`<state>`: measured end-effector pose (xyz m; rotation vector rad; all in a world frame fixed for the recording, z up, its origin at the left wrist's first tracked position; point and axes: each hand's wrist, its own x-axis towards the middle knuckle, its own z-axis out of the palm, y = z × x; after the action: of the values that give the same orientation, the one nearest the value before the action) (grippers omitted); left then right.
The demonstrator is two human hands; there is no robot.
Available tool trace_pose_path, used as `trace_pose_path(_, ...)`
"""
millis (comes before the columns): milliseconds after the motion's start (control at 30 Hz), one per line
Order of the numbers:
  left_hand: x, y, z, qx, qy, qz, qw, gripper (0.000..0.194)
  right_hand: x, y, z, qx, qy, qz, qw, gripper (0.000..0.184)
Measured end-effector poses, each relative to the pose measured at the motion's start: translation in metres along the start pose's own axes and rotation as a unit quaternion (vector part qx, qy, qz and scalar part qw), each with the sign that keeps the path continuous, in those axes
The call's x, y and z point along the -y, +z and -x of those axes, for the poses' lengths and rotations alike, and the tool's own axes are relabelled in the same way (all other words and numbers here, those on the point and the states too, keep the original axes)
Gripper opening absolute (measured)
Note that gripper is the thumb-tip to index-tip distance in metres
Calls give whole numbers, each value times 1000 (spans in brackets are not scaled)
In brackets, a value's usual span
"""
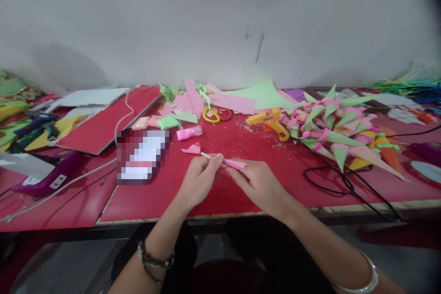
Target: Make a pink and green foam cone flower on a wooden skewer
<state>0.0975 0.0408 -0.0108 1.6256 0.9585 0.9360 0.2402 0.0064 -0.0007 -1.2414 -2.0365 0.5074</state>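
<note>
My left hand (201,174) is closed, pinching a thin pale stick (206,155) whose tip pokes out past the thumb. In my right hand (257,186) there is a narrow folded or rolled piece of pink paper (236,164), held closed between the fingers. Both hands meet just above the red tabletop; whether the stick touches the paper is hidden by the fingers. Just beyond my left hand lie a small pink scrap (192,149) and a shiny pink packet (189,132).
A yellow glue gun (270,122) lies beyond my right hand, beside a pile of green and pink paper cones (330,124). Black cable (344,188) loops at right. Scissors (217,114) lie among paper sheets (255,94). Leftward are a blurred-out object (143,156) and a red board (106,124).
</note>
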Motion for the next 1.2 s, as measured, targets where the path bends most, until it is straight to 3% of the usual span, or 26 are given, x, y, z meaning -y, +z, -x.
trace_pose_path(100,2,3,-1,-27,-27,23,999,39,-4,8,3,-43,-17,128,991,30)
trace_pose_path(233,1,2,-1,-36,-54,29,997,42,-8,11,6,-74,-80,273,956,32)
trace_pose_path(367,-3,-1,0,-21,-85,59,994,44,-6,8,6,-74,-143,352,922,34)
trace_pose_path(467,-5,-2,0,-17,-106,94,990,43,-3,6,6,-66,-166,367,913,35)
trace_pose_path(533,-5,-2,0,-13,-109,95,989,44,-3,5,6,-56,-146,345,925,35)
trace_pose_path(600,-4,-3,0,-21,-87,66,994,44,-2,4,5,-49,-98,272,956,33)
trace_pose_path(667,-4,-6,1,-40,-34,25,998,39,-1,2,3,-34,-41,139,989,28)
trace_pose_path(733,-5,-11,2,-41,33,2,999,25,0,-2,1,10,16,-23,1000,27)
trace_pose_path(833,-8,-18,3,26,103,17,994,9,0,-7,0,107,95,-251,957,31)
trace_pose_path(933,-7,-19,4,57,134,24,989,11,-2,-10,0,159,141,-372,903,27)
trace_pose_path(1000,-4,-18,4,38,146,0,989,14,-1,-10,1,147,134,-371,907,27)
trace_pose_path(1200,0,-17,2,-17,180,-79,980,18,7,-2,4,1,28,-141,990,23)
